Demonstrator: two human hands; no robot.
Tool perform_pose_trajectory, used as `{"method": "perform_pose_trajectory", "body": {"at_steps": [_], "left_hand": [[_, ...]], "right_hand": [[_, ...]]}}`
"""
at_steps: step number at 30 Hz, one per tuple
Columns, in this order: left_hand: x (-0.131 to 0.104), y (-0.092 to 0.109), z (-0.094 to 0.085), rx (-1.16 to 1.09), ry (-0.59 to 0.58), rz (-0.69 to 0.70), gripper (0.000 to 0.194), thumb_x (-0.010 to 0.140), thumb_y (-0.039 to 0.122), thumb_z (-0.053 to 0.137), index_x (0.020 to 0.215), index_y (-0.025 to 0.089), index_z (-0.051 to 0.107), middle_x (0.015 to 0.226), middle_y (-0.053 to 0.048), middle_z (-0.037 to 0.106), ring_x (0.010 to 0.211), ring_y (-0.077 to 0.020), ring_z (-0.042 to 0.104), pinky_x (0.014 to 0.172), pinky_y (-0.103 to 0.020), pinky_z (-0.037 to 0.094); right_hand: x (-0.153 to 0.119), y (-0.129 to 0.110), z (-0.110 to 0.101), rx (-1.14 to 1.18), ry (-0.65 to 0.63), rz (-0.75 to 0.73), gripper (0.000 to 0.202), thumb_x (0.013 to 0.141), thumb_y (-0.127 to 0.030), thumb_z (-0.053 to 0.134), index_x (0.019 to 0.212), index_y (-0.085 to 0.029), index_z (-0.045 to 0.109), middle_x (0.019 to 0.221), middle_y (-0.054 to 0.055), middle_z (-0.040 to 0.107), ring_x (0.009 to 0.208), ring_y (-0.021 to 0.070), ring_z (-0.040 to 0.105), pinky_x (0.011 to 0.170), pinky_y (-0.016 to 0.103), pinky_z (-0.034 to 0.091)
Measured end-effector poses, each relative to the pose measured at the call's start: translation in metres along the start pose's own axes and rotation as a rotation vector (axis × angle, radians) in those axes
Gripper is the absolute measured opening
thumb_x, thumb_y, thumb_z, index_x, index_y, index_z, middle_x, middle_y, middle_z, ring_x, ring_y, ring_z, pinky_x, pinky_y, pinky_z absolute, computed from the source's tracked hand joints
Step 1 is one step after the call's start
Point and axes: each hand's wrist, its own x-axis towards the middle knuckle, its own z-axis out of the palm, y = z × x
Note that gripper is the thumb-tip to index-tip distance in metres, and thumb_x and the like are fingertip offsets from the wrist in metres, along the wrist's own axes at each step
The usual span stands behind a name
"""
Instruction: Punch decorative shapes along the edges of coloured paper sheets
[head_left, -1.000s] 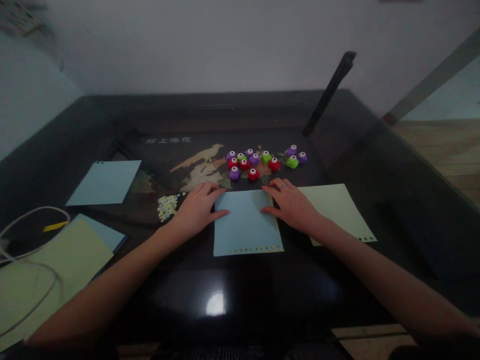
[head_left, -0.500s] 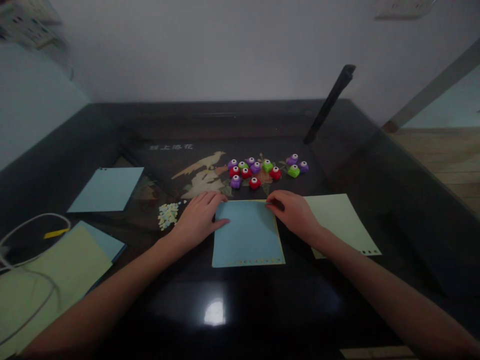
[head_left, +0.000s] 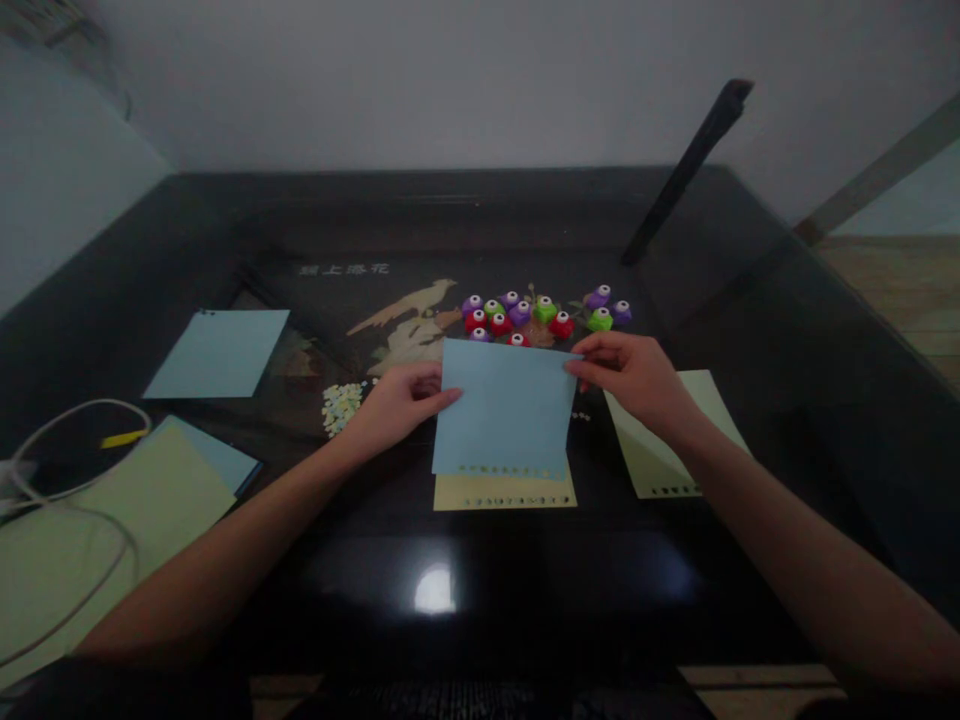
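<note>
Between my two hands a blue sheet of paper [head_left: 504, 405] is raised and tilted, with a row of punched shapes along its lower edge. My left hand [head_left: 401, 402] pinches its left edge, thumb in front and fingers behind. My right hand [head_left: 626, 372] grips the upper right corner between thumb and fingertips. Under the blue sheet a yellow sheet [head_left: 504, 492] lies on the table, its punched lower edge showing. Right of it rests a pale green sheet [head_left: 645, 455] with punched holes, partly covered by my right forearm. A pile of small paper cutouts [head_left: 343, 408] is beside my left hand.
Several purple, green and red craft punches [head_left: 499, 318] stand behind the raised sheet. Another blue sheet [head_left: 221, 352] lies at left. Nearer are a yellow-green sheet [head_left: 161, 480] and a white cable [head_left: 75, 510]. A dark stick-like object [head_left: 686, 172] rises at the back right.
Both hands have lifted the blue sheet off the yellow one and moved it up and away, uncovering the yellow sheet's lower edge. The camera view has shifted slightly.
</note>
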Motion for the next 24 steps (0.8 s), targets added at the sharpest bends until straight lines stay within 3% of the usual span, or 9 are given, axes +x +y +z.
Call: {"method": "perform_pose_trajectory", "body": {"at_steps": [4,9,13,18,24], "left_hand": [[-0.002,0.004,0.001,-0.029,0.064,0.002,0.020,0.078,0.030,0.066,0.091,0.015,0.066,0.086,-0.005,0.074,0.075,-0.0180,0.069,0.070,-0.032,0.057],[-0.002,0.006,-0.001,-0.023,0.164,0.051,0.018,0.078,0.027,0.066,0.091,0.015,0.067,0.083,-0.004,0.073,0.072,-0.0155,0.068,0.066,-0.028,0.056],[-0.003,0.007,-0.001,-0.025,0.209,0.094,0.015,0.077,0.027,0.068,0.086,0.015,0.067,0.078,-0.003,0.072,0.067,-0.0131,0.066,0.062,-0.025,0.054],[-0.005,0.011,0.003,-0.064,0.202,0.081,0.015,0.078,0.026,0.067,0.088,0.015,0.067,0.081,-0.004,0.073,0.069,-0.0140,0.066,0.061,-0.025,0.054],[-0.007,0.015,0.009,-0.130,0.168,0.062,0.015,0.077,0.025,0.067,0.088,0.014,0.065,0.080,-0.003,0.072,0.070,-0.0146,0.067,0.064,-0.026,0.055]], "right_hand": [[0.001,0.002,-0.004,0.138,-0.040,0.034,0.024,0.072,-0.039,0.070,0.081,-0.018,0.063,0.067,0.000,0.066,0.056,0.0132,0.059,0.058,0.030,0.046],[-0.004,-0.004,-0.002,0.214,-0.245,0.112,0.027,0.073,-0.038,0.071,0.090,-0.017,0.066,0.071,0.001,0.069,0.061,0.0132,0.061,0.055,0.027,0.045],[-0.008,-0.009,0.003,0.290,-0.384,0.212,0.030,0.070,-0.032,0.074,0.096,-0.018,0.069,0.086,0.004,0.074,0.074,0.0163,0.067,0.066,0.029,0.052],[-0.011,-0.007,0.009,0.352,-0.392,0.294,0.026,0.066,-0.028,0.076,0.090,-0.018,0.071,0.095,0.006,0.075,0.085,0.0200,0.069,0.082,0.037,0.054],[-0.014,-0.007,0.013,0.331,-0.358,0.331,0.022,0.065,-0.029,0.077,0.082,-0.016,0.072,0.091,0.006,0.075,0.079,0.0201,0.069,0.082,0.039,0.055]]}}
